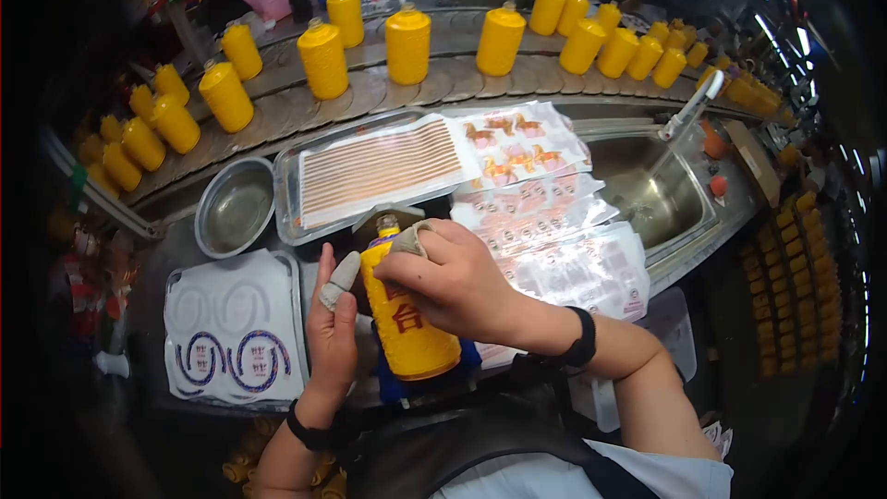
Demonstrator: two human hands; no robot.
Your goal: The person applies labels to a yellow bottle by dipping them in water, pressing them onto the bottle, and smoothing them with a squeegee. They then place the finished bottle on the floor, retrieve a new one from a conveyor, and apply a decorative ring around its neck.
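A yellow bottle [423,353] with red characters on its front leans between my hands, its bare glass neck pointing away from me. My right hand [462,277] is closed over the bottle's upper right side, fingers curled against its shoulder. Along the bottle's left side my left hand [331,337] is open, its fingers stretched upward. Pale finger covers sit on both hands. Under the bottle's base lies a blue cloth [393,390]. Part of the bottle's front is hidden by my right hand.
To the left, a tray carries a decal sheet [226,314], beside a round metal bowl [211,222]. Ahead lies a tray of striped strips [383,176]; more decal sheets [577,268] reach toward a sink [647,199]. Several yellow bottles [407,46] stand on a curved conveyor [453,83].
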